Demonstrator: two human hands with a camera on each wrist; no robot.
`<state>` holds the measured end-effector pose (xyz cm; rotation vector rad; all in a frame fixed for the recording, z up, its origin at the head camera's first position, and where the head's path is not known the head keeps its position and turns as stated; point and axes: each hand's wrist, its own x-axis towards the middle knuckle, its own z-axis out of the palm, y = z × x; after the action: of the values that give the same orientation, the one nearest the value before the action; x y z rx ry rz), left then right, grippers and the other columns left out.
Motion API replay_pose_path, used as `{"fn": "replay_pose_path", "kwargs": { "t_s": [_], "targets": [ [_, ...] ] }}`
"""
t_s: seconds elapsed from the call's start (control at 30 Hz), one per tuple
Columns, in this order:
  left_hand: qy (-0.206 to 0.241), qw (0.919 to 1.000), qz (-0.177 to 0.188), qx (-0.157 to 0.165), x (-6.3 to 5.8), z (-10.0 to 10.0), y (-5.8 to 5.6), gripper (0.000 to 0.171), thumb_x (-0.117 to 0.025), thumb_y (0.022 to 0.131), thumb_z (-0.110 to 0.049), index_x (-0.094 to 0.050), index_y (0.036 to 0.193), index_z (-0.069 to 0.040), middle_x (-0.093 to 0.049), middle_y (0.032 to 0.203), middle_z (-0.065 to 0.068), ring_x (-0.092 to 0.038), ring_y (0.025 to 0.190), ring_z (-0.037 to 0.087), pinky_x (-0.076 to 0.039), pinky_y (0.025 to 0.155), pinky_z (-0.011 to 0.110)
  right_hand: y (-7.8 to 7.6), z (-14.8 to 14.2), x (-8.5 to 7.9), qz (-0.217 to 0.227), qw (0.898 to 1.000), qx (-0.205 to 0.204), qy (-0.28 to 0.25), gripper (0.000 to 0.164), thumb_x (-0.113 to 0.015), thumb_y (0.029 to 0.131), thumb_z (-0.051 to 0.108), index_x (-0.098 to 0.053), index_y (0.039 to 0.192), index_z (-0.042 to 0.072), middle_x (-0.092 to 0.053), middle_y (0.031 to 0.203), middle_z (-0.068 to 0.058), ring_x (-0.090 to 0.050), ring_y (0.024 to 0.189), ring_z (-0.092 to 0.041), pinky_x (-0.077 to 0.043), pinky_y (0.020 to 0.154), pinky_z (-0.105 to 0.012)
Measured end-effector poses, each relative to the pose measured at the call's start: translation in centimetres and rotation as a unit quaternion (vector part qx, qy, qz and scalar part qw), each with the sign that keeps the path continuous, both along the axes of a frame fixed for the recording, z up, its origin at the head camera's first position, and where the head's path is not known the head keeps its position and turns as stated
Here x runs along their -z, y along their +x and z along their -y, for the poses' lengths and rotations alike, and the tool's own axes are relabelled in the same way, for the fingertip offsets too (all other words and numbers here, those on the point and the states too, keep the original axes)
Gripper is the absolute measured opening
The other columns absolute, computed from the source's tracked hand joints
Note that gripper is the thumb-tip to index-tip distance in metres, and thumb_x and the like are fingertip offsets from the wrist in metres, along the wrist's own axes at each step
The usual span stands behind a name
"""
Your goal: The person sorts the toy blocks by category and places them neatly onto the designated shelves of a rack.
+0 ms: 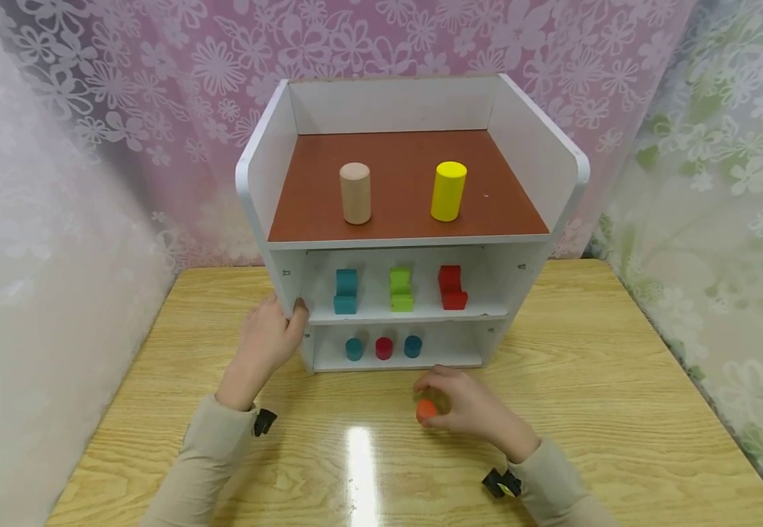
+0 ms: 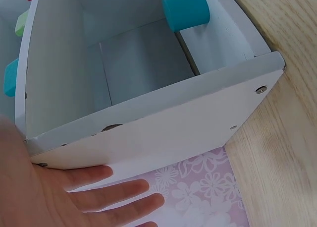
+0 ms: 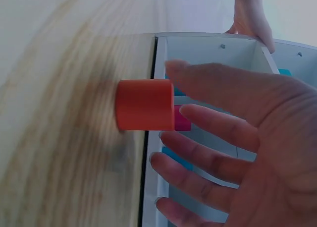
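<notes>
A small orange-red cylinder (image 3: pixel 146 105) stands on the wooden table in front of a white shelf unit (image 1: pixel 397 320). My right hand (image 1: pixel 463 406) is around it with fingers spread; in the right wrist view the thumb tip is right at its upper end, the other fingertips apart from it. My left hand (image 1: pixel 269 333) rests on the unit's left side panel, thumb at the front edge and straight fingers (image 2: pixel 119 192) along the outside. On the bottom shelf stand a teal cylinder (image 1: pixel 354 349), a red cylinder (image 1: pixel 384 348) and a blue cylinder (image 1: pixel 412 346).
The middle shelf holds a teal notched block (image 1: pixel 345 291), a green notched block (image 1: pixel 401 290) and a red notched block (image 1: pixel 451 288). On the brown top (image 1: pixel 401 157) stand a plain wooden cylinder (image 1: pixel 356 194) and a yellow cylinder (image 1: pixel 448 192). Flowered curtains (image 1: pixel 217 146) surround the table (image 1: pixel 309 468).
</notes>
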<state>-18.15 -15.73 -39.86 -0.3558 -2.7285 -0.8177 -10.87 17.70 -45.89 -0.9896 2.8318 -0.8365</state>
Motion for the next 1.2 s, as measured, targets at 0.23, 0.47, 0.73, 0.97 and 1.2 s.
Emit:
{"fn": "replay_pose_path", "kwargs": {
  "t_s": [0.23,0.47,0.73,0.97,1.2],
  "targets": [
    [-0.002,1.0000,-0.006,-0.001,0.0,0.0,-0.1,0.047,-0.038,0.101,-0.030,-0.058,0.131,0.001,-0.066,0.103,0.018,-0.063,0.084,0.033,-0.047,0.060,0.044,-0.1,-0.1,0.7,-0.002,1.000,-0.017,0.004,0.031,-0.086,0.073,0.017,-0.072,0.101,0.016,-0.067,0.098,0.009,-0.060,0.089,-0.009,-0.051,0.081,-0.035],
    [-0.002,1.0000,-0.006,-0.001,0.1,0.0,-0.1,0.046,-0.038,0.101,-0.029,-0.056,0.132,-0.001,-0.066,0.105,0.017,-0.063,0.083,0.031,-0.046,0.058,0.041,0.0,-0.1,0.9,-0.001,1.000,-0.016,-0.003,0.027,-0.085,0.074,0.016,-0.072,0.098,0.017,-0.066,0.094,0.010,-0.057,0.084,-0.005,-0.050,0.077,-0.031],
    [-0.003,1.0000,0.006,-0.002,0.1,0.0,-0.1,0.050,-0.037,0.102,-0.032,-0.053,0.139,-0.002,-0.065,0.115,0.018,-0.063,0.091,0.033,-0.048,0.064,0.045,0.1,-0.2,0.3,0.004,1.000,-0.011,0.000,0.025,-0.083,0.077,0.013,-0.073,0.099,0.016,-0.065,0.093,0.010,-0.057,0.082,-0.007,-0.049,0.073,-0.030],
    [-0.003,1.0000,0.006,-0.003,0.2,0.0,-0.1,0.050,-0.037,0.102,-0.031,-0.052,0.139,-0.002,-0.065,0.114,0.018,-0.062,0.091,0.034,-0.048,0.064,0.046,-0.4,-0.3,-0.1,-0.004,1.000,0.000,-0.001,0.024,-0.082,0.078,0.014,-0.073,0.099,0.013,-0.066,0.091,0.009,-0.057,0.080,-0.007,-0.050,0.073,-0.028],
    [-0.002,1.0000,0.003,-0.001,0.1,0.0,-0.1,0.050,-0.037,0.101,-0.030,-0.051,0.140,-0.002,-0.065,0.113,0.018,-0.063,0.088,0.032,-0.048,0.061,0.043,-1.2,-0.6,-0.2,-0.056,0.998,0.020,-0.022,0.024,-0.082,0.076,0.008,-0.072,0.098,0.007,-0.065,0.087,0.004,-0.059,0.077,-0.011,-0.052,0.070,-0.027]
  ]
}}
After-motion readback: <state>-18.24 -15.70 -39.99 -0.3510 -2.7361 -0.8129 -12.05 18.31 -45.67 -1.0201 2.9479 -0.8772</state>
